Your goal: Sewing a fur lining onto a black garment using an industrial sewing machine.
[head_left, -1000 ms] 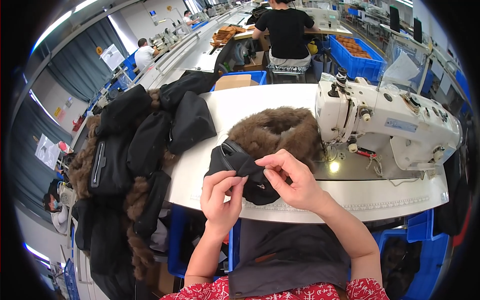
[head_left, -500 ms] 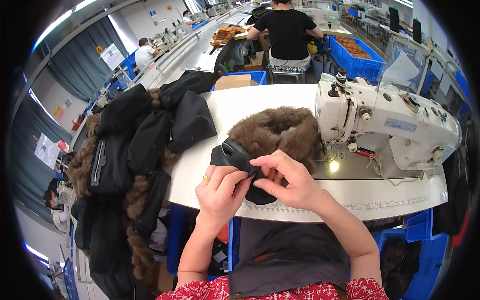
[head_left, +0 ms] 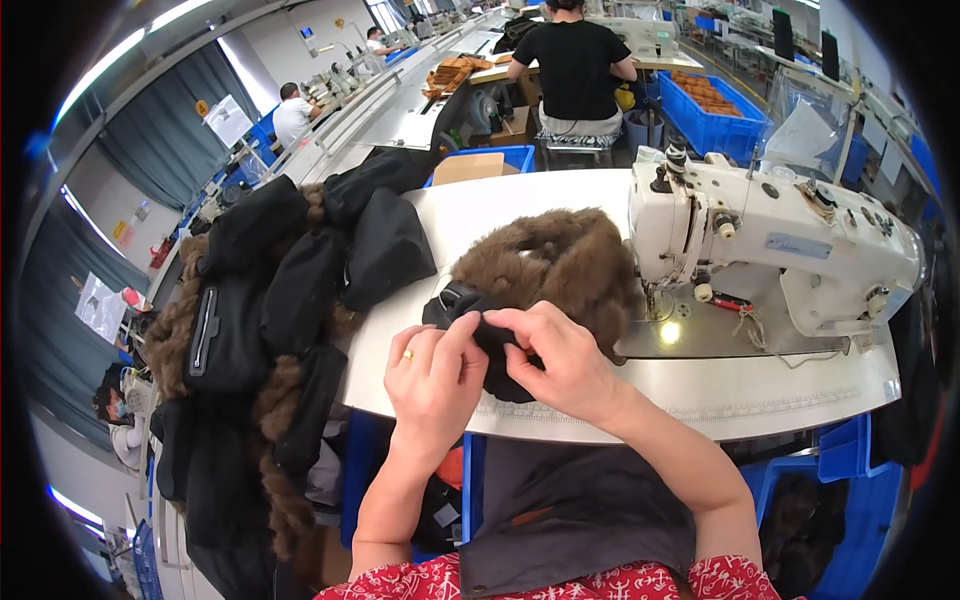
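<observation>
My left hand [head_left: 432,378], with a gold ring, pinches the upper edge of a black fabric bag [head_left: 505,378] between thumb and fingers. Close beside it, my right hand [head_left: 565,362] has its thumb and forefinger curled on the same fabric; the fingertips of both hands almost meet. Part of the fabric is hidden behind my fingers. A brown fur piece [head_left: 560,262] lies against the fabric on the white table, just beyond my hands. Whether fur and fabric are joined cannot be seen.
A white sewing machine [head_left: 780,235] stands on the right of the table [head_left: 640,395], its lamp lit. Black-and-fur pieces [head_left: 270,290] are heaped at the left. Blue bins [head_left: 840,520] sit below, and a blue crate [head_left: 715,108] stands behind. A person in black [head_left: 570,70] sits ahead.
Both hands have shifted slightly left, and the left fingertips have risen to the fabric's upper edge. The fabric is folded differently, with less of its dark trim showing. The fur has shifted a little.
</observation>
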Available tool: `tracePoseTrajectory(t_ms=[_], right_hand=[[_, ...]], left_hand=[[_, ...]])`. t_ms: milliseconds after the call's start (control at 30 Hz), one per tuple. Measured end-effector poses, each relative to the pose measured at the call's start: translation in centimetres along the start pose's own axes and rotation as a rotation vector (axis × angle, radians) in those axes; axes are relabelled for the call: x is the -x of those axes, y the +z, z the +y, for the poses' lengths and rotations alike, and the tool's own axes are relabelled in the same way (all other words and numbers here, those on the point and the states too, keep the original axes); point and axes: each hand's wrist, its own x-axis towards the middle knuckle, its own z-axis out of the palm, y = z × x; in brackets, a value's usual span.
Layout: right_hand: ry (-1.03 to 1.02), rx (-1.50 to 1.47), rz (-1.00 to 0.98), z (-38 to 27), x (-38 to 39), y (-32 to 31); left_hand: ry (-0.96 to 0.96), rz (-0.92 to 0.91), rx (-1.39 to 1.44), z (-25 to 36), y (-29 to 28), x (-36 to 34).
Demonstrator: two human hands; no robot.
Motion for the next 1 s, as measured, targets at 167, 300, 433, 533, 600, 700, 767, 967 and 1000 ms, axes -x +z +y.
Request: tracePoseTrajectory(t_ms=[167, 300, 433, 533, 600, 700, 767, 967, 1000], right_hand=[[0.116, -0.163, -0.002, -0.3, -0.5, 1.6], [-0.007, 0.128, 0.0, 0.2, -0.4, 2.2], [-0.01, 0.154, 0.029, 0.4, -0.6, 2.3], [-0.01, 0.146, 0.025, 0.7, -0.3, 3.0], [-0.006, 0.167, 0.049, 0.9, 0.1, 3.5], [0.04, 0.129, 0.041, 0.8, 0.0, 3.0], [0.055, 0.106, 0.027, 0.9, -0.1, 2.5], [0.109, -0.097, 0.047, 0.9, 1.4, -0.1], [0.109, -0.209, 0.159, 0.6, 2.0, -0.6]], left_hand=[[0.101, 0.22, 0.095, 0.2, -0.1, -0.6], [0.097, 0.23, 0.014, -0.6, 0.5, 0.0], [0.152, 0.122, -0.17, -2.0, 0.0, -0.6], [0.207, 0.056, -0.22, -1.7, -0.3, -1.3], [0.211, 0.014, -0.221, -1.5, -0.3, -2.2], [0.272, -0.056, -0.227, -1.8, -1.0, -3.6], [0.281, -0.159, -0.166, -1.5, -1.8, -4.8], [0.36, -0.612, 0.052, -1.8, -3.1, -7.9], [0.332, -0.723, 0.093, -1.9, -3.4, -8.4]])
